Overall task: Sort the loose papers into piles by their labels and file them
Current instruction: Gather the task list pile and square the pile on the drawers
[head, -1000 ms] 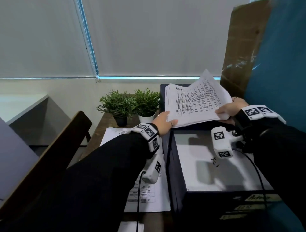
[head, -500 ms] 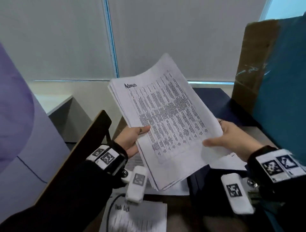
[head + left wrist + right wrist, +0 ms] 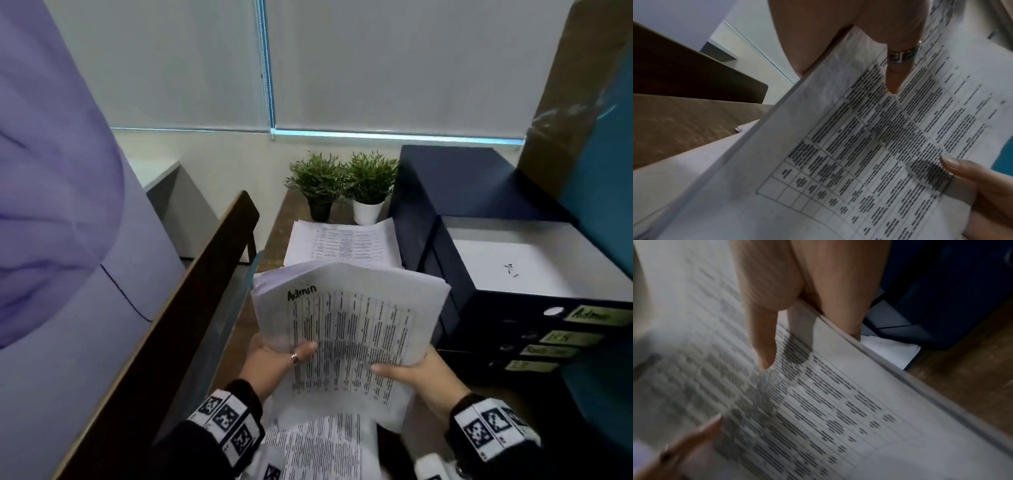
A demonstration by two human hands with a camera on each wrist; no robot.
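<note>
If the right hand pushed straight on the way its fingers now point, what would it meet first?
The right hand grips the Admin stack with its thumb pointing left across the page. Carried straight on, it would probably meet the left hand, holding the stack's opposite edge; depth between them is hard to judge.

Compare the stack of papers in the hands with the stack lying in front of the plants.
The held stack is lifted and tilted, gripped by the left hand and right hand; the far stack lies flat on the desk, untouched. The held stack's top sheet reads "Admin"; no label can be made out on the far stack. Both are white sheets with printed tables.
</note>
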